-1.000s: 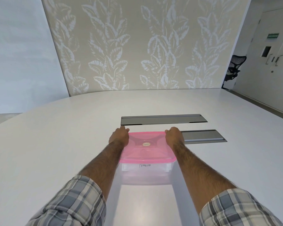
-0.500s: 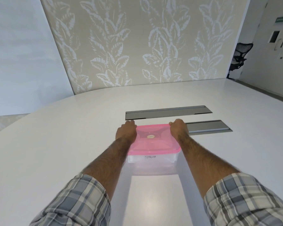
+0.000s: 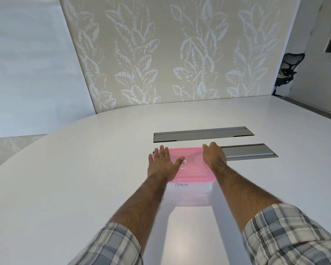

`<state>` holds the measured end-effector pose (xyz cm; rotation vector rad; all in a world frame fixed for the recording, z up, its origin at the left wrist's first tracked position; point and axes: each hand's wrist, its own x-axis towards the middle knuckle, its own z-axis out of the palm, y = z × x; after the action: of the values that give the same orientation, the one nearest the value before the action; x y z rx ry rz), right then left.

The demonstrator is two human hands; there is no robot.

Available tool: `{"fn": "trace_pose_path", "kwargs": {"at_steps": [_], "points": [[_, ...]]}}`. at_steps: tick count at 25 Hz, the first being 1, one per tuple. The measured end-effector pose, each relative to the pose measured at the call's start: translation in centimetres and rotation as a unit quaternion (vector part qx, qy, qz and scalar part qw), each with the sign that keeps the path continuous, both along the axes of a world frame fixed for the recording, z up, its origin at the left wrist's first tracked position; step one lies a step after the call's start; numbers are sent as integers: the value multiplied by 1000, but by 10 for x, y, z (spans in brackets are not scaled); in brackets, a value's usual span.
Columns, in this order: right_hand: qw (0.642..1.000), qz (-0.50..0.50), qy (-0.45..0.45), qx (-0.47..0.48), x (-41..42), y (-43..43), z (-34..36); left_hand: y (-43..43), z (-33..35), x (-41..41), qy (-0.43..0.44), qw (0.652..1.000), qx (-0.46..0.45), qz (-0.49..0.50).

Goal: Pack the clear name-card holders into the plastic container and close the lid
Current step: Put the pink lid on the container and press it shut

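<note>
A clear plastic container [image 3: 189, 194] with "PENGUIN" written on its near wall stands on the white table. A translucent pink lid [image 3: 192, 169] covers it. My left hand [image 3: 161, 163] lies flat on the lid's left side, fingers spread and straight, thumb toward the lid's middle. My right hand [image 3: 214, 154] is on the lid's far right corner, its fingers bent down over the edge. I cannot make out any name-card holders through the container's walls.
The large white table [image 3: 84, 178] spreads on all sides. Two grey cable flaps are set into it, one [image 3: 203, 133] beyond the container and one [image 3: 250, 151] to its right. A patterned wall panel and a black office chair [image 3: 288, 71] stand behind.
My left hand has gone from curled at the lid's far left corner to lying flat with spread fingers on the lid. The right hand stays at the far right corner. The view has shifted.
</note>
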<state>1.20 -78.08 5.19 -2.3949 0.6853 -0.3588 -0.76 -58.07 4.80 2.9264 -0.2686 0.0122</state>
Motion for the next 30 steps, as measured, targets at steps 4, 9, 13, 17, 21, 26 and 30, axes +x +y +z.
{"fn": "trace_pose_path", "kwargs": {"at_steps": [4, 9, 13, 17, 21, 26, 30], "points": [[997, 15, 30, -64, 1, 4, 1, 0, -2, -1, -5, 1000, 4, -2], [990, 37, 62, -124, 9, 3, 7, 0, -3, -1, -3, 1000, 5, 1], [985, 71, 67, -144, 21, 4, 12, 0, -4, 1, -6, 1000, 1, 2], [986, 79, 88, -119, 33, 0, 10, -1, -5, 4, -7, 1000, 8, 3], [989, 81, 98, -81, 39, -6, 10, -2, -4, 4, -4, 1000, 11, 6], [992, 70, 92, -52, 44, -8, 6, -2, -2, 2, 3, 1000, 12, 5], [994, 62, 82, -39, 48, -12, 1, -2, -1, 2, 1, 1000, 16, 6]]}}
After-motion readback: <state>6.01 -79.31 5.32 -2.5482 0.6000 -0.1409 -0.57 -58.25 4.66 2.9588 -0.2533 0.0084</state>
